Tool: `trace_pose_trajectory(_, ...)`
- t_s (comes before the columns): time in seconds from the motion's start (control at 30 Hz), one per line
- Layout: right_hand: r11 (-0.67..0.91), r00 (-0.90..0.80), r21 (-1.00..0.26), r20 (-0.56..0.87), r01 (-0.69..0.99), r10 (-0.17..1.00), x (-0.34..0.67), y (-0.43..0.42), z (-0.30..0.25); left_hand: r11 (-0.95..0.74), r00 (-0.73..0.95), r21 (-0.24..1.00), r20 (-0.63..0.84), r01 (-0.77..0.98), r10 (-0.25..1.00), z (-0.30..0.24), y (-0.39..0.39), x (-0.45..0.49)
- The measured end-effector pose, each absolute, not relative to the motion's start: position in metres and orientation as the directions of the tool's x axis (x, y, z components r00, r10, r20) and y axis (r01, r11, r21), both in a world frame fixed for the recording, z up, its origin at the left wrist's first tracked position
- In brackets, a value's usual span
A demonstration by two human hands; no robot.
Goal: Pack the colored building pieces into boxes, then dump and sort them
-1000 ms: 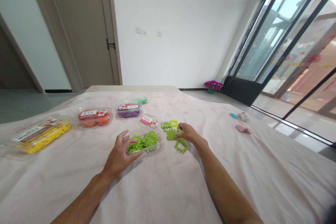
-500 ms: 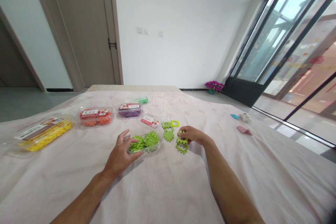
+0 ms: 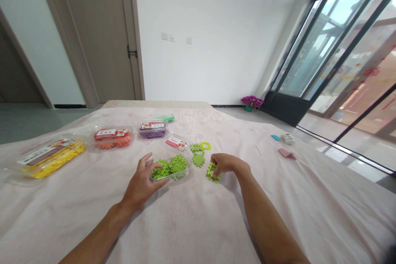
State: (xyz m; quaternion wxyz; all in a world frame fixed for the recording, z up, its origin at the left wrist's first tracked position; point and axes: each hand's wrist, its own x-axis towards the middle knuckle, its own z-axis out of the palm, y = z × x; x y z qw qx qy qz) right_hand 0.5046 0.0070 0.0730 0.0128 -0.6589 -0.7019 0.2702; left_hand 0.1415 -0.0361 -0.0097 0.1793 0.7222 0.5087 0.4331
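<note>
My left hand (image 3: 147, 174) is curved round the left end of a clear plastic box (image 3: 187, 175), gripping its rim. Inside the box lie several green interlocking toy pieces (image 3: 178, 164) with toothed edges. My right hand (image 3: 224, 163) is closed, its fingers pressed on a green square frame piece (image 3: 211, 173) flat on the cloth; the fingers partly cover it. Between the box and my right hand sit a solid green piece (image 3: 198, 159), another green toothed piece (image 3: 196, 147) and a yellow-green frame piece (image 3: 206, 146).
A clear lid with a red label (image 3: 177, 143) lies behind the box. To the left stand boxes of purple (image 3: 153, 134), red-orange (image 3: 113, 143) and yellow pieces (image 3: 58, 161). A pink item (image 3: 287, 154), a blue item (image 3: 276, 137) and a white object (image 3: 287, 138) lie far right on the tablecloth (image 3: 192, 222).
My right hand has dropped slightly toward me, fingers now lower over the green frame piece, covering more of it. My left hand and the box stay put.
</note>
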Motion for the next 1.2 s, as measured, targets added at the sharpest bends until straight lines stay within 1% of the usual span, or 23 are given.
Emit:
trace_pose_trajectory(0.07, 0.024, -0.168, -0.402, -0.326, 0.915, 0.93, 0.504, 0.006, 0.074, -0.414, 0.105, 0.705, 0.438, 0.576, 0.893, -0.008, -0.037, 0.142)
trace_pose_trajectory(0.1, 0.012, -0.18, -0.437, -0.345, 0.899, 0.921, 0.504, 0.007, 0.074, -0.412, 0.107, 0.705, 0.435, 0.577, 0.894, -0.007, -0.037, 0.142)
trace_pose_trajectory(0.17, -0.058, -0.193, -0.554, -0.385, 0.831, 0.902, 0.504, 0.008, 0.074, -0.41, 0.109, 0.701, 0.433, 0.584, 0.895, -0.006, -0.037, 0.143)
trace_pose_trajectory(0.2, -0.095, -0.192, -0.622, -0.377, 0.777, 0.906, 0.504, 0.009, 0.073, -0.411, 0.11, 0.695, 0.435, 0.59, 0.894, -0.005, -0.037, 0.143)
trace_pose_trajectory(0.27, -0.132, -0.149, -0.749, -0.295, 0.649, 0.944, 0.5, 0.012, 0.074, -0.418, 0.107, 0.68, 0.45, 0.603, 0.887, -0.003, -0.037, 0.143)
trace_pose_trajectory(0.33, -0.132, -0.061, -0.854, -0.188, 0.503, 0.98, 0.492, 0.014, 0.078, -0.429, 0.104, 0.664, 0.47, 0.612, 0.876, -0.002, -0.038, 0.143)
trace_pose_trajectory(0.4, -0.117, -0.015, -0.936, -0.129, 0.331, 0.991, 0.481, 0.013, 0.085, -0.443, 0.107, 0.656, 0.486, 0.611, 0.868, -0.003, -0.038, 0.144)
trace_pose_trajectory(0.5, -0.088, -0.082, -0.993, -0.095, 0.082, 0.992, 0.46, 0.007, 0.095, -0.466, 0.136, 0.657, 0.489, 0.593, 0.862, -0.005, -0.039, 0.148)
trace_pose_trajectory(0.57, -0.078, -0.123, -0.997, -0.078, 0.011, 0.989, 0.443, 0.002, 0.097, -0.482, 0.163, 0.661, 0.485, 0.575, 0.859, -0.006, -0.04, 0.151)
trace_pose_trajectory(0.63, -0.071, -0.139, -0.997, -0.072, 0.018, 0.988, 0.423, -0.003, 0.096, -0.5, 0.186, 0.663, 0.486, 0.557, 0.854, -0.007, -0.041, 0.154)
trace_pose_trajectory(0.73, -0.047, -0.203, -0.995, -0.063, 0.084, 0.977, 0.394, -0.011, 0.087, -0.522, 0.202, 0.663, 0.499, 0.537, 0.842, -0.006, -0.044, 0.157)
trace_pose_trajectory(0.8, 0.026, -0.266, -0.986, -0.02, 0.166, 0.964, 0.378, -0.015, 0.08, -0.534, 0.212, 0.653, 0.509, 0.537, 0.835, -0.006, -0.045, 0.158)
trace_pose_trajectory(0.87, 0.154, -0.287, -0.946, 0.069, 0.287, 0.955, 0.371, -0.016, 0.073, -0.549, 0.228, 0.627, 0.52, 0.553, 0.823, -0.005, -0.046, 0.157)
trace_pose_trajectory(0.93, 0.271, -0.256, -0.873, 0.177, 0.405, 0.95, 0.372, -0.012, 0.07, -0.566, 0.241, 0.584, 0.541, 0.582, 0.806, -0.004, -0.046, 0.157)
trace_pose_trajectory(1.0, 0.324, -0.184, -0.808, 0.268, 0.491, 0.946, 0.383, -0.004, 0.068, -0.577, 0.247, 0.531, 0.566, 0.621, 0.786, -0.002, -0.047, 0.157)
trace_pose_trajectory(1.1, 0.316, -0.055, -0.759, 0.348, 0.569, 0.936, 0.409, 0.013, 0.068, -0.606, 0.287, 0.443, 0.596, 0.661, 0.75, 0.0, -0.048, 0.154)
trace_pose_trajectory(1.2, 0.223, 0.047, -0.74, 0.325, 0.634, 0.945, 0.44, 0.027, 0.066, -0.666, 0.387, 0.344, 0.603, 0.662, 0.697, 0.002, -0.047, 0.15)
